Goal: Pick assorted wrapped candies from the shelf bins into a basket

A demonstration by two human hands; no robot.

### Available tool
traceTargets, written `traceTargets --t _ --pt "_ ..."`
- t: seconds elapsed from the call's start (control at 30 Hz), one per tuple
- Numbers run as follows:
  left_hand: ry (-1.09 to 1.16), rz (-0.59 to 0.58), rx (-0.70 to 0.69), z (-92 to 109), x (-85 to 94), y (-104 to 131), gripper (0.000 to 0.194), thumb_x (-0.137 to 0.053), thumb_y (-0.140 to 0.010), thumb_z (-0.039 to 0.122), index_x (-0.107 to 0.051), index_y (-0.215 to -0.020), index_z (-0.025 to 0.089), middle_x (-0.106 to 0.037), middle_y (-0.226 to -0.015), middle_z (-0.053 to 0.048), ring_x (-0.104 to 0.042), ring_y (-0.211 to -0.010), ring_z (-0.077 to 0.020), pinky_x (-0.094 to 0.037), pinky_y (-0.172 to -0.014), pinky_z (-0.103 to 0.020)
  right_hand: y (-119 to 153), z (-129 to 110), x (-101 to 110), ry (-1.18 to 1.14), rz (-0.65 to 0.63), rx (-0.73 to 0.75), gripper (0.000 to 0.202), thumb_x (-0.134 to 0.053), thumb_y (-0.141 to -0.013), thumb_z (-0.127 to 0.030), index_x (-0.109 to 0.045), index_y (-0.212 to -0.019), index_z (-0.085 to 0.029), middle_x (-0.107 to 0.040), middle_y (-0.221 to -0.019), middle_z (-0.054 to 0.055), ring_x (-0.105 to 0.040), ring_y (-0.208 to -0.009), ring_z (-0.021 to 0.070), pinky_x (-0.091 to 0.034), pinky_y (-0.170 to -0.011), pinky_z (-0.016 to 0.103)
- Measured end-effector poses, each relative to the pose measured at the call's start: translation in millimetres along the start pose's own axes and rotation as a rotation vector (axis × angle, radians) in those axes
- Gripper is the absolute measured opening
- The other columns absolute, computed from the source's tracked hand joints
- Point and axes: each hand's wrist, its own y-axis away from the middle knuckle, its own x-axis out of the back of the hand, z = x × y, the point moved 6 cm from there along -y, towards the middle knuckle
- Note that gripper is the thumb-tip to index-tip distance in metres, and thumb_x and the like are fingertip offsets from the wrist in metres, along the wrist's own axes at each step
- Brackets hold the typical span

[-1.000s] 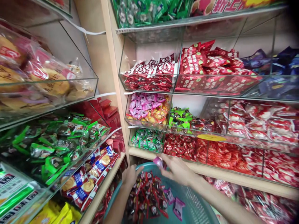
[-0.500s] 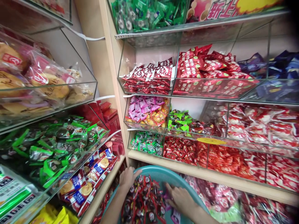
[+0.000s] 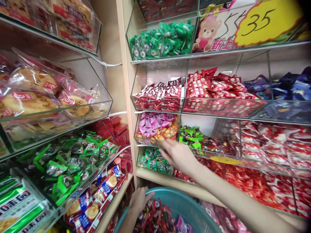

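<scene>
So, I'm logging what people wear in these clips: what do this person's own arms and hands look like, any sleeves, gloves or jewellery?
Both are bare. The right hand and its forearm show no sleeve, glove, watch or ring. The left hand is bare too, with no ring visible; only a short bare stretch of its forearm shows before the picture's edge.

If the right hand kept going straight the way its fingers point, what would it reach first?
The right hand points up-left at the clear bin of purple and orange candies. It would probably meet the bin's front rim, or the candies just over it; depth is unclear.
</scene>
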Motion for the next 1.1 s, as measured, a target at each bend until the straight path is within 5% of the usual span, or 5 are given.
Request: traceTargets --t 0.13,0.33,0.53,1.1 --pt "0.007 0.003 0.001 -3 0.1 3 0.057 -0.025 -0.081 0.065 -0.062 -0.099 0.025 -0.069 -0.099 -0.008 -0.062 -0.098 -0.0223 -0.044 -0.077 -0.027 -48 25 22 0.211 0.093 -0.057 0.022 -0.035 -0.091 -0.021 -0.052 -0.104 -0.016 -0.053 -0.106 0.011 -0.052 -0.092 0.0191 -0.040 -0.063 0.024" --pt "-0.012 0.027 -0.015 -6 -3.5 0 0.063 -0.015 -0.081 0.066 -0.062 -0.097 0.027 -0.069 -0.095 -0.007 -0.064 -0.093 -0.0229 -0.046 -0.075 -0.030 -74 41 8 0.299 0.033 -0.100 0.023 -0.039 -0.089 -0.020 -0.050 -0.108 -0.015 -0.049 -0.112 0.013 -0.049 -0.097 0.0220 -0.045 -0.072 0.028" --pt "-0.017 0.021 -0.014 -4 -2.3 1 0.061 -0.017 -0.082 0.064 -0.062 -0.095 0.026 -0.069 -0.094 -0.007 -0.064 -0.092 -0.0222 -0.045 -0.074 -0.028 -84 46 0 0.330 0.043 -0.136 0.029 -0.033 -0.087 -0.007 -0.052 -0.107 -0.015 -0.053 -0.109 0.013 -0.051 -0.096 0.0227 -0.045 -0.069 0.028" --pt "-0.027 0.001 -0.031 -6 -5.4 -1 0.063 -0.013 -0.082 0.065 -0.060 -0.100 0.026 -0.069 -0.095 -0.008 -0.064 -0.094 -0.0248 -0.046 -0.075 -0.032 -74 50 -5 0.358 0.077 -0.055 0.025 -0.037 -0.089 -0.012 -0.048 -0.110 -0.018 -0.054 -0.110 0.009 -0.053 -0.092 0.0200 -0.042 -0.060 0.024"
